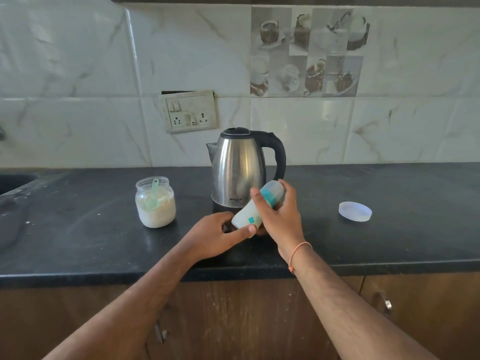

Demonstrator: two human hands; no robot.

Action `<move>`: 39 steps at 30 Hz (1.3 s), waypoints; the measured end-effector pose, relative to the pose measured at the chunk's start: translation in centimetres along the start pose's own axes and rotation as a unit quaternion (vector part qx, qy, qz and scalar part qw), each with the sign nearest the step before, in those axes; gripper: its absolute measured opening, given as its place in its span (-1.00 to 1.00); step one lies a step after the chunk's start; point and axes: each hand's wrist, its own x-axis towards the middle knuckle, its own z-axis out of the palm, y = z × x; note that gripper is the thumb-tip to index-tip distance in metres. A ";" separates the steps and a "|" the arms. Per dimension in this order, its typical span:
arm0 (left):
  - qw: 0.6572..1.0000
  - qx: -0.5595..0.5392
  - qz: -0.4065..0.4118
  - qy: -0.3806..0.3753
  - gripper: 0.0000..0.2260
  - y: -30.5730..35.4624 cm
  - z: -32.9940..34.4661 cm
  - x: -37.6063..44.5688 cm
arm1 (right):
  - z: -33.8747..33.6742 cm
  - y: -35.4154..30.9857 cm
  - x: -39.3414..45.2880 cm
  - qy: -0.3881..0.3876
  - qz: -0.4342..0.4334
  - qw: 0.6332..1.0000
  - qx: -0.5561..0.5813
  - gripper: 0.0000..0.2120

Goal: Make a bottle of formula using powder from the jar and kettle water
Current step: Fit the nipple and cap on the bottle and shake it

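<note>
Both hands hold the capped bottle (255, 206) just in front of the kettle (240, 167): the left hand (220, 233) curls round its base and the right hand (279, 211) wraps the teal collar, so this looks like the mixing or cap-tightening step. The bottle's long axis is tilted, cap end up and to the right, base down-left. Next it likely needs a firm 2-handed grip, since the open jar (155, 202) with its scoop (153, 196) stands near

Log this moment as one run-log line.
left hand: grips bottle base | right hand: grips capped top | bottle: tilted before kettle | jar: open, scoop inside | lid: on counter, right
</note>
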 end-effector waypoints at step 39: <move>0.978 -0.193 0.018 0.075 -0.28 0.7 -0.5 -1.3 | -2.6 0.4 0.8 -0.043 0.067 0.956 0.284 -0.38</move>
